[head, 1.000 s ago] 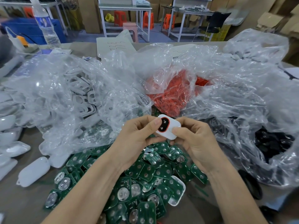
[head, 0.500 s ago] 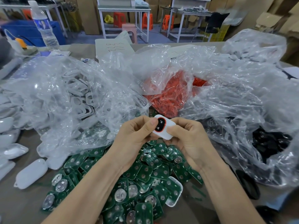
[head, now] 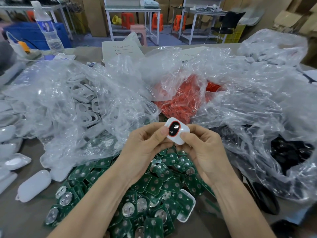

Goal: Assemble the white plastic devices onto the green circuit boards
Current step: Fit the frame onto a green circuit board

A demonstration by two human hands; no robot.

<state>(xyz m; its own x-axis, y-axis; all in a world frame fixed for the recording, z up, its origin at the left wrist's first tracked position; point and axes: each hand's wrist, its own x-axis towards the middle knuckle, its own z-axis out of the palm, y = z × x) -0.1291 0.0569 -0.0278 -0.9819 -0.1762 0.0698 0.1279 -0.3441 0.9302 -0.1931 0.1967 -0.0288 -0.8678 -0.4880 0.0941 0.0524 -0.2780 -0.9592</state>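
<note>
The device shell is white, its black oval window ringed orange-red. At 6 o'clock, the circuit boards are green with silver discs. Bagged housings at 10 o'clock are white, bagged pieces at 12 orange-red, bagged parts at 3 black.

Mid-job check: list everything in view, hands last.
white plastic device: one, white with an orange-ringed black window, held centre
green circuit boards: many, green, heaped front centre
shell bag: one, clear, white shells inside, left
orange-parts bag: one, clear, centre back
black-parts bag: one, clear, right
loose covers: several, white, near left
water bottle: one, clear, far left
left hand: pinches the device's left edge
right hand: pinches its right side
</note>
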